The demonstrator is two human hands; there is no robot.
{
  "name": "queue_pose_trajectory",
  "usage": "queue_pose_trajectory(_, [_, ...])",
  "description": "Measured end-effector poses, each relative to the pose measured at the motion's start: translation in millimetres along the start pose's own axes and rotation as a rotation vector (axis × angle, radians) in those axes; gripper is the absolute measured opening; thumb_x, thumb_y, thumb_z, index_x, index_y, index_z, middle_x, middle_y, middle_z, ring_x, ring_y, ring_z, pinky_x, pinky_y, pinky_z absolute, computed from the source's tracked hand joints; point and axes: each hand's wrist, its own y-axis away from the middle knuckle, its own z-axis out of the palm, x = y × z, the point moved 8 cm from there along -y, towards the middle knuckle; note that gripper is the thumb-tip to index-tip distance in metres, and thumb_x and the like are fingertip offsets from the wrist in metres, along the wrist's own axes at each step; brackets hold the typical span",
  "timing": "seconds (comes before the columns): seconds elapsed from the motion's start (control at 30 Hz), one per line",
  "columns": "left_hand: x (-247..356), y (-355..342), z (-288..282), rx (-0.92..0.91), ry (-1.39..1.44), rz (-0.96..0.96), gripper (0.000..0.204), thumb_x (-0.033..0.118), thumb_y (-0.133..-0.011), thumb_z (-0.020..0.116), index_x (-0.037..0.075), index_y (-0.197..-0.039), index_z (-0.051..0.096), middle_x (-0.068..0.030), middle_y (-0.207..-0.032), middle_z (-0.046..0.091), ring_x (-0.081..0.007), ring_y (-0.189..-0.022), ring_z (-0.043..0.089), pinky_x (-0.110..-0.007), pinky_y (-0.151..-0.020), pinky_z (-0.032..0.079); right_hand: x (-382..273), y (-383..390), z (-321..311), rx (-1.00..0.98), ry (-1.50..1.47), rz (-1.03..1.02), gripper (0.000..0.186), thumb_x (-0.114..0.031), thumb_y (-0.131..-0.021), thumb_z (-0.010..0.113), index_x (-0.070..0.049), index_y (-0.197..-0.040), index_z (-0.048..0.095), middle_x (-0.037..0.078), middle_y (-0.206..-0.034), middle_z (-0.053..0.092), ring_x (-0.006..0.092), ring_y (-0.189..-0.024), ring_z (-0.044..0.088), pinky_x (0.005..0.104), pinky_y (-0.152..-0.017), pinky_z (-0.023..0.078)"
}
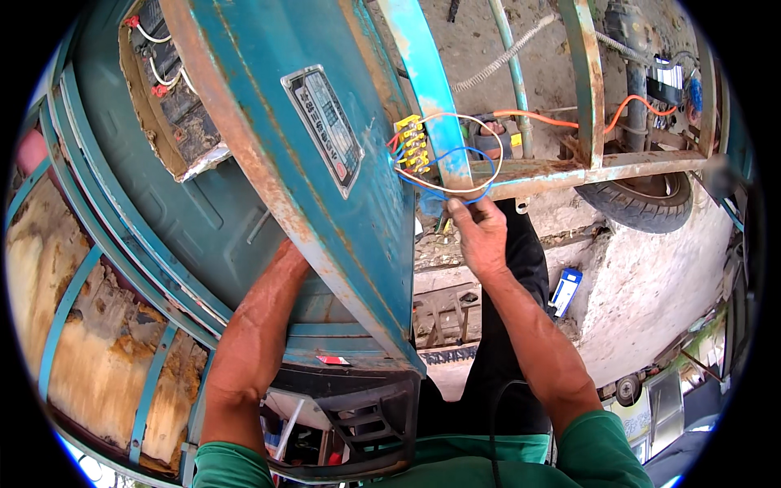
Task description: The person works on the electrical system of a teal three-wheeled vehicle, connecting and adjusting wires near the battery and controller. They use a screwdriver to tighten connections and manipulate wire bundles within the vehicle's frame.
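My left hand reaches behind the teal, rust-edged panel; its fingers are hidden. My right hand is at the lower edge of the frame beside that panel, with thumb and index finger closed on a blue wire. A white wire loops around it. Both wires run to a yellow terminal block at the panel's side, next to a light-blue metal bar. A metal plate is fixed on the panel above my hands.
A cardboard box of batteries lies in the teal bed at upper left. Rusty frame rails, an orange cable and a tire are on the right. A blue-white package lies below them. Worn wooden boards are at left.
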Motion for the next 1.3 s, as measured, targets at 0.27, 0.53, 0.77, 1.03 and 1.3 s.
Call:
queue_pose_trajectory(0.27, [2.2, -7.8, -3.9, 0.002, 0.008, 0.018, 0.042, 0.027, -0.085, 0.071, 0.010, -0.123, 0.066, -0.0164, -0.119, 0.068, -0.0326, -0.112, 0.063, -0.045, -0.097, 0.051, -53.0, -32.7, -49.2, 0.162, -0.026, -0.061, 0.033, -0.023, -0.096, 0.062, 0.001, -0.119, 0.065, 0.006, -0.095, 0.068, 0.0124, -0.085, 0.060, 0.0284, -0.078, 0.049])
queue_pose_trajectory(0.53, [0.5, -6.0, -6.3, 0.009, 0.014, 0.017, 0.042, 0.027, -0.085, 0.071, 0.009, -0.123, 0.066, -0.0161, -0.120, 0.068, -0.0321, -0.113, 0.063, -0.044, -0.097, 0.051, -91.5, -72.7, -21.1, 0.040, 0.421, -0.173, 0.032, -0.021, -0.095, 0.065, 0.002, -0.117, 0.067, 0.012, -0.097, 0.071, 0.0167, -0.089, 0.066, 0.0330, -0.084, 0.053])
queue_pose_trajectory(0.77, [-2.1, -11.0, -3.4, 0.006, 0.028, 0.031, 0.042, 0.027, -0.085, 0.072, 0.009, -0.123, 0.066, -0.0159, -0.120, 0.068, -0.0317, -0.113, 0.063, -0.044, -0.098, 0.051, -103.8, -81.2, -1.9, 0.003, 0.468, -0.321, 0.025, -0.019, -0.099, 0.064, 0.000, -0.115, 0.070, 0.007, -0.095, 0.069, 0.0113, -0.085, 0.062, 0.0286, -0.077, 0.052])
queue_pose_trajectory(1.03, [-2.6, -14.0, -0.6, 0.000, 0.033, 0.043, 0.043, 0.026, -0.085, 0.072, 0.009, -0.124, 0.065, -0.0157, -0.121, 0.068, -0.0312, -0.113, 0.062, -0.044, -0.098, 0.050, -102.8, -44.8, 1.1, -0.018, 0.501, -0.404, 0.019, -0.015, -0.096, 0.065, -0.001, -0.107, 0.072, 0.015, -0.081, 0.068, 0.0226, -0.071, 0.063, 0.0353, -0.069, 0.051])
queue_pose_trajectory(1.3, [-5.6, -13.1, -2.2, -0.005, 0.032, 0.040, 0.043, 0.026, -0.085, 0.072, 0.009, -0.124, 0.065, -0.0154, -0.121, 0.067, -0.0308, -0.114, 0.062, -0.044, -0.098, 0.050, -87.4, -66.4, -9.0, 0.023, 0.372, -0.246, 0.017, -0.012, -0.099, 0.063, 0.003, -0.106, 0.070, 0.000, -0.085, 0.063, 0.0049, -0.080, 0.054, 0.0225, -0.077, 0.048])
